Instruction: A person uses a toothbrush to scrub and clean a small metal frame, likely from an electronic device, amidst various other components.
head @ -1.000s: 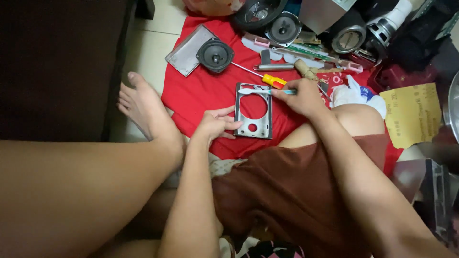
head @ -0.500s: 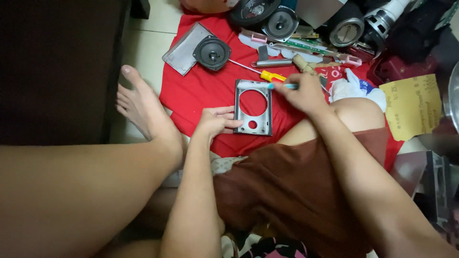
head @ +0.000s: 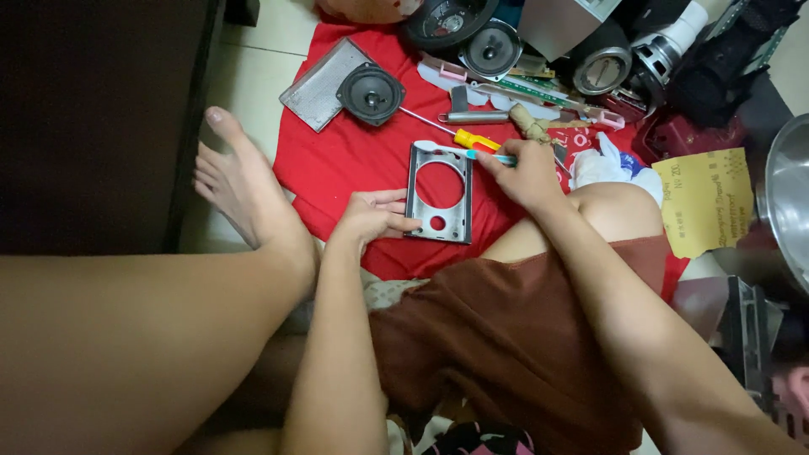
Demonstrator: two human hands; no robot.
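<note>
A grey metal speaker frame (head: 419,195) with one large round hole and one small one lies on a red cloth (head: 345,160) on the floor. My left hand (head: 371,216) holds its lower left edge with the fingertips. My right hand (head: 521,171) grips a thin tool with a teal handle (head: 495,157), whose light tip lies across the frame's top edge. A screwdriver with a yellow and red handle (head: 472,139) lies just above the frame.
A small black speaker cone (head: 371,93) rests on a grey mesh grille (head: 318,87). Several more speaker drivers (head: 493,49) and parts crowd the top. Yellow paper (head: 706,200) and a metal pot (head: 788,202) sit right. My bare foot (head: 244,187) rests left.
The view has shifted slightly. My right hand has moved the teal tool along the frame's top edge, while my left hand keeps hold of the frame's lower left edge.
</note>
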